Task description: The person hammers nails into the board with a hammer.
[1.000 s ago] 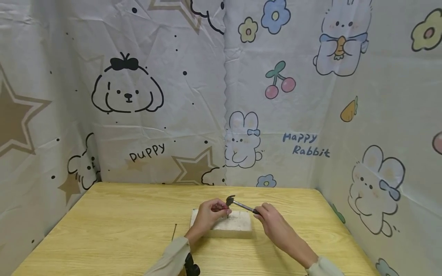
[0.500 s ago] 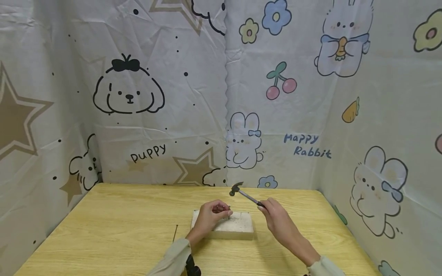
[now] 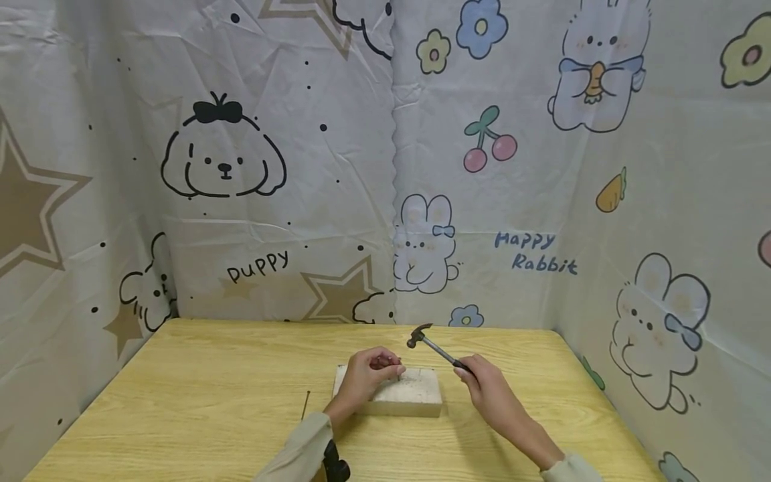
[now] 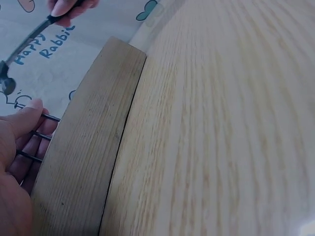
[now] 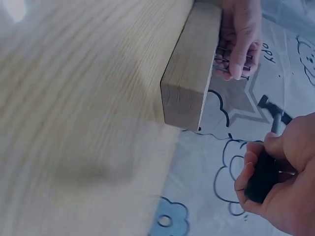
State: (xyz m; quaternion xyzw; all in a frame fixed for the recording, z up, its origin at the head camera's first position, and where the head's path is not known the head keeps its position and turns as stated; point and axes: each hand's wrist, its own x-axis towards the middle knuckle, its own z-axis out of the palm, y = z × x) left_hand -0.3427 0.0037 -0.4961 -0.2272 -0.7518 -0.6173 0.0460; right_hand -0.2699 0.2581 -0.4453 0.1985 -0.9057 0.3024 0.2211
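Observation:
A pale wooden block (image 3: pixel 415 404) lies on the table, with dark nails (image 4: pixel 41 135) standing upright in its top face. My left hand (image 3: pixel 363 379) is at the block's left part; its thumb and finger pinch the nail (image 4: pixel 51 117) nearest the thumb tip. Its other fingers lie behind the remaining nails. My right hand (image 3: pixel 490 393) grips the black handle of a claw hammer (image 3: pixel 441 351). The hammer's head (image 5: pixel 268 104) hangs in the air above the block, apart from the nails. How deep the nails sit is hard to tell.
One loose long nail (image 3: pixel 305 405) rests on the yellow wood-grain table (image 3: pixel 211 388), left of the block beside my left sleeve. Printed cloth walls (image 3: pixel 337 201) enclose the table at the back and both sides.
One second ago the hammer's head was down at the pinched nail. It has risen and drawn back to the right with my right hand. My left hand has stayed in place.

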